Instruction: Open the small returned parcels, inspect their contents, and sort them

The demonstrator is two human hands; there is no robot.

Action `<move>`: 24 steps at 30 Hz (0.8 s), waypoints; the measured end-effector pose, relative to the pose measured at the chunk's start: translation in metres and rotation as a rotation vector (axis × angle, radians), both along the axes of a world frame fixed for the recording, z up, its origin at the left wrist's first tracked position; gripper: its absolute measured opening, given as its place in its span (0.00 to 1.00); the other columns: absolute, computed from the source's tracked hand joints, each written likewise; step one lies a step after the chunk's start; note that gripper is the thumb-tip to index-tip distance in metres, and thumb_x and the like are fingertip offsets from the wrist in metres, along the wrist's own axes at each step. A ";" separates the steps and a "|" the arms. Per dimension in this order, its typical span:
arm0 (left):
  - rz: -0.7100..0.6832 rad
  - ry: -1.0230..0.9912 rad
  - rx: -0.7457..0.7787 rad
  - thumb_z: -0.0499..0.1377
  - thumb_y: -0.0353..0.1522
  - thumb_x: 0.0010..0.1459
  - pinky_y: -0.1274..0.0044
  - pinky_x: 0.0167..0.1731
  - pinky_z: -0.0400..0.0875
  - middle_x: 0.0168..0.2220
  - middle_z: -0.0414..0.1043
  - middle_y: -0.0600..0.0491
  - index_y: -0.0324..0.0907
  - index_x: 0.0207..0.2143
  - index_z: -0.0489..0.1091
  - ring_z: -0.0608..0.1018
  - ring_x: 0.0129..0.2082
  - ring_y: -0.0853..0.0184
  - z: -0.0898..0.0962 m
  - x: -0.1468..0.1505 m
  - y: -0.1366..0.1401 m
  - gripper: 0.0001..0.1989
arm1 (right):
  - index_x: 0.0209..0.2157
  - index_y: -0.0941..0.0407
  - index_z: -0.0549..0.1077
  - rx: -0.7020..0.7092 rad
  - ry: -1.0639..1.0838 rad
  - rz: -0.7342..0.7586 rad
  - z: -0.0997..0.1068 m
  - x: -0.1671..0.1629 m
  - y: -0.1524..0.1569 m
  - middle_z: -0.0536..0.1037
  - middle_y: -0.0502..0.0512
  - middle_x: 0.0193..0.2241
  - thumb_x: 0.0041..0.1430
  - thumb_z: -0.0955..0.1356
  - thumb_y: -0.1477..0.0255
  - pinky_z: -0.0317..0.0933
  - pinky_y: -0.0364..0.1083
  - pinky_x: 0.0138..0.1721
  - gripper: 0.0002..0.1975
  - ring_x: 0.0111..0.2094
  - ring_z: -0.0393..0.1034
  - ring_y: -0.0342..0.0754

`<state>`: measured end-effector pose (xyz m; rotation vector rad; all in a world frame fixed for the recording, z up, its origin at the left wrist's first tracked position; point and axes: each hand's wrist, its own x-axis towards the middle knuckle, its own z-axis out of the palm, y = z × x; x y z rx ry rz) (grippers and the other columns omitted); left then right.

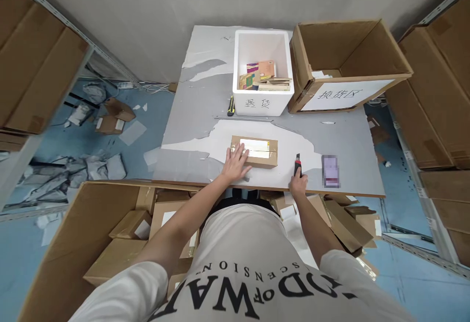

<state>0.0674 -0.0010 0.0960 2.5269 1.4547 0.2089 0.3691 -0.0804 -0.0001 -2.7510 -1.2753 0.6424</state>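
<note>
A small taped cardboard box (273,158) with a white label lies on the table in front of me. My left hand (235,163) rests on its left end, fingers spread over the top. To the right of the box, my right hand (298,183) is wrapped round a red and black utility knife (297,164). The knife's tip points away from me, apart from the box. A pixelated purple phone-like rectangle (331,171) lies further right.
Behind the box stands a white foam bin (262,103) holding small packages, beside a large open carton (345,94). A yellow and black cutter (231,106) lies left of the bin. A big carton (66,243) of boxes stands by the table's front left; shelves flank both sides.
</note>
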 end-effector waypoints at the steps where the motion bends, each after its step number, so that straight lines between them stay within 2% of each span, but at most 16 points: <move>1: -0.036 0.005 0.009 0.48 0.46 0.62 0.53 0.63 0.37 0.68 0.42 0.38 0.38 0.65 0.52 0.47 0.68 0.50 0.000 0.001 -0.008 0.33 | 0.66 0.56 0.48 -0.044 -0.045 0.028 0.000 0.000 0.000 0.60 0.69 0.51 0.63 0.56 0.69 0.57 0.57 0.50 0.30 0.52 0.60 0.63; 3: -0.075 0.012 0.013 0.49 0.45 0.61 0.54 0.63 0.39 0.68 0.44 0.38 0.38 0.64 0.53 0.50 0.67 0.50 -0.001 0.002 -0.021 0.33 | 0.66 0.56 0.48 -0.083 -0.118 0.079 0.001 0.000 -0.001 0.61 0.70 0.51 0.63 0.56 0.69 0.57 0.57 0.49 0.30 0.52 0.59 0.62; 7: -0.055 0.017 -0.012 0.51 0.46 0.60 0.55 0.62 0.42 0.66 0.49 0.38 0.37 0.65 0.51 0.52 0.66 0.49 -0.004 0.006 -0.032 0.36 | 0.66 0.55 0.50 -0.076 -0.187 0.137 0.004 0.000 -0.006 0.63 0.69 0.51 0.63 0.58 0.67 0.56 0.58 0.50 0.30 0.54 0.58 0.62; 9: -0.049 0.014 -0.024 0.51 0.46 0.60 0.55 0.63 0.40 0.66 0.51 0.39 0.38 0.65 0.51 0.52 0.66 0.49 -0.005 0.006 -0.032 0.36 | 0.65 0.56 0.52 -0.011 -0.194 0.150 0.012 0.001 -0.003 0.61 0.69 0.54 0.63 0.58 0.66 0.56 0.59 0.51 0.30 0.55 0.57 0.63; 12: -0.055 0.009 -0.045 0.50 0.47 0.60 0.56 0.63 0.40 0.66 0.51 0.41 0.37 0.65 0.50 0.52 0.66 0.50 -0.006 0.006 -0.032 0.36 | 0.65 0.58 0.51 0.196 -0.169 0.231 0.036 -0.002 0.018 0.58 0.70 0.58 0.63 0.57 0.63 0.55 0.59 0.52 0.31 0.56 0.55 0.63; 15: -0.066 0.003 -0.074 0.52 0.49 0.58 0.56 0.63 0.40 0.66 0.50 0.40 0.37 0.66 0.49 0.52 0.66 0.49 -0.006 0.004 -0.035 0.39 | 0.66 0.59 0.49 0.417 -0.097 0.453 0.069 -0.016 0.052 0.59 0.69 0.58 0.64 0.56 0.60 0.53 0.59 0.54 0.32 0.58 0.54 0.61; 17: -0.065 -0.004 -0.089 0.53 0.51 0.55 0.57 0.63 0.39 0.66 0.50 0.40 0.37 0.66 0.49 0.52 0.66 0.49 -0.006 0.004 -0.036 0.42 | 0.66 0.58 0.50 0.458 -0.053 0.682 0.090 -0.033 0.077 0.59 0.67 0.60 0.63 0.58 0.58 0.51 0.58 0.56 0.33 0.60 0.52 0.60; 20: -0.067 -0.011 -0.100 0.54 0.52 0.53 0.57 0.63 0.40 0.66 0.51 0.40 0.37 0.65 0.50 0.52 0.66 0.49 -0.006 0.003 -0.036 0.44 | 0.65 0.57 0.52 0.396 -0.050 1.018 0.110 -0.058 0.107 0.56 0.66 0.63 0.61 0.61 0.57 0.48 0.57 0.58 0.34 0.62 0.49 0.60; 22: -0.073 -0.011 -0.103 0.55 0.53 0.52 0.58 0.63 0.40 0.66 0.51 0.39 0.36 0.65 0.50 0.52 0.66 0.48 -0.007 0.003 -0.036 0.46 | 0.64 0.56 0.54 0.319 -0.091 1.142 0.114 -0.069 0.119 0.57 0.66 0.63 0.62 0.62 0.59 0.48 0.57 0.57 0.32 0.62 0.50 0.60; 24: -0.077 -0.010 -0.102 0.56 0.53 0.51 0.58 0.63 0.40 0.66 0.50 0.39 0.36 0.65 0.49 0.52 0.66 0.48 -0.007 0.002 -0.035 0.47 | 0.63 0.57 0.56 0.248 -0.144 1.204 0.115 -0.075 0.126 0.60 0.66 0.62 0.64 0.60 0.63 0.50 0.56 0.56 0.28 0.60 0.54 0.59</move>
